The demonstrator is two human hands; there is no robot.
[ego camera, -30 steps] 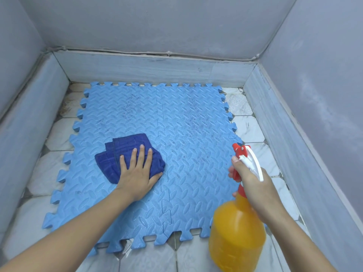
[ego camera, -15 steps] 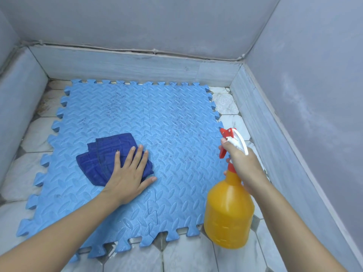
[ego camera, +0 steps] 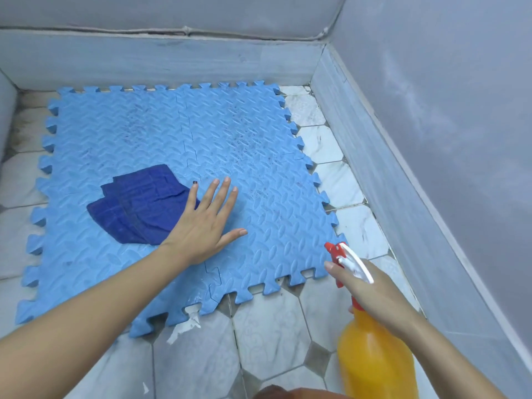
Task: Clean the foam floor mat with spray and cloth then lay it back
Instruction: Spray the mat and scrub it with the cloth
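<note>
On the tiled floor (ego camera: 267,335) lies the blue foam mat (ego camera: 161,133), with the dark blue cloth (ego camera: 138,205) on its left half. Your left hand (ego camera: 205,223) is flat with straight fingers, touching the cloth's edge. Your right hand (ego camera: 371,295) grips the orange spray bottle (ego camera: 374,358); aim at the dark spots before you wipe. I can read no writing or brand.

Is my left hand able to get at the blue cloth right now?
Probably yes. The left hand lies flat and open on the foam mat, right beside the cloth, with nothing between them; the right hand holds the spray bottle.
</note>
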